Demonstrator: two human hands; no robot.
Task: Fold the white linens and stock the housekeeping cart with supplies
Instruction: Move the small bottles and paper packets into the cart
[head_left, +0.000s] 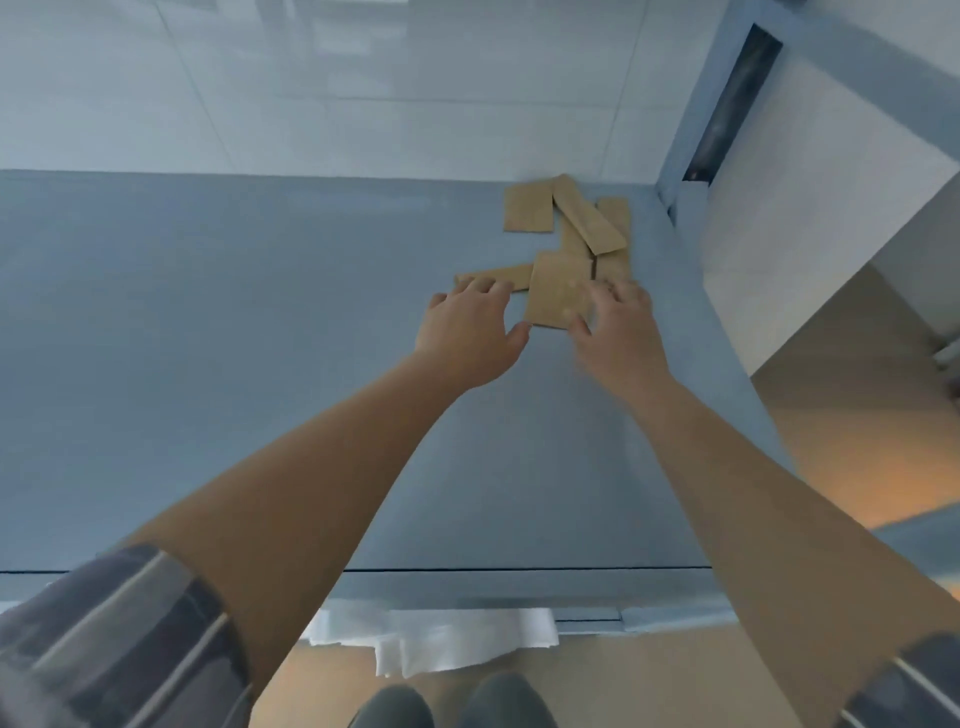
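On far-right grey-blue tabletop (260, 338), both hands reach flat brown paper packets (558, 291). Left hand (470, 332) fingers spread, holding nothing; right hand (618, 332) blurred, grip unclear. Overlapping packets may slide apart if swept.

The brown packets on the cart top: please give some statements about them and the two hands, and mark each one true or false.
1. The brown packets lie near the far right corner of the grey-blue cart top. True.
2. The right hand has its fingers on the nearest packet. True.
3. The left hand holds a folded white linen. False: its fingers reach a flat packet on the cart top.
4. The packets stand in one neat upright row. False: they lie flat, scattered and partly overlapping.
5. White linen shows below the near edge of the cart top. True.
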